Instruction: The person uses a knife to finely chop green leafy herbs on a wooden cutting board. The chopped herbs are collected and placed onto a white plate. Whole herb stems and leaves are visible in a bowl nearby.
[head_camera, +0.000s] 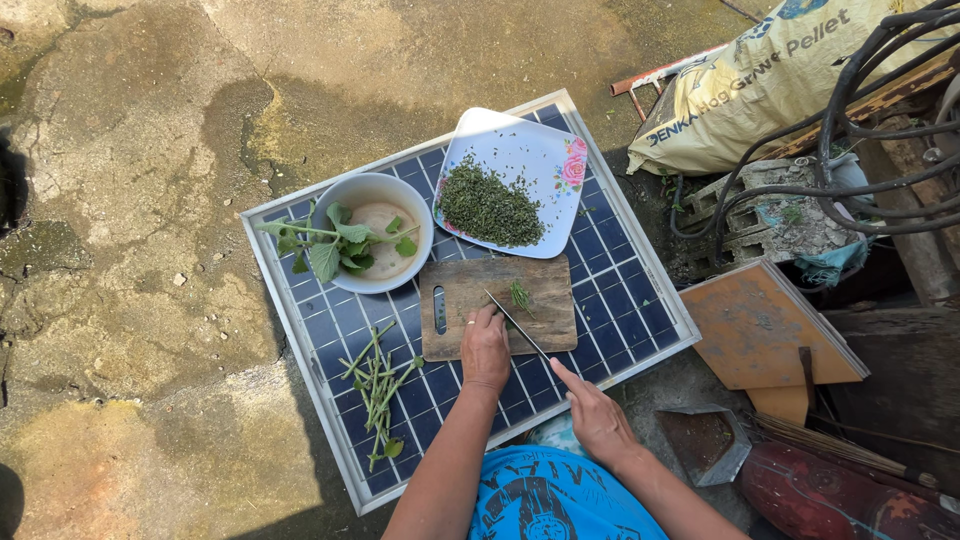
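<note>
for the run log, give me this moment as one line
left hand steadies greens on cutting board | right hand holds knife | plate of chopped greens behind

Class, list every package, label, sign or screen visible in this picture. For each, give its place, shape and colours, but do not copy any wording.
Feed sack: top right, beside the solar panel, lying on its side; bulging, pale yellow with dark blue print and a blue patch at its upper edge.
No signs, screens or separate labels show.
</note>
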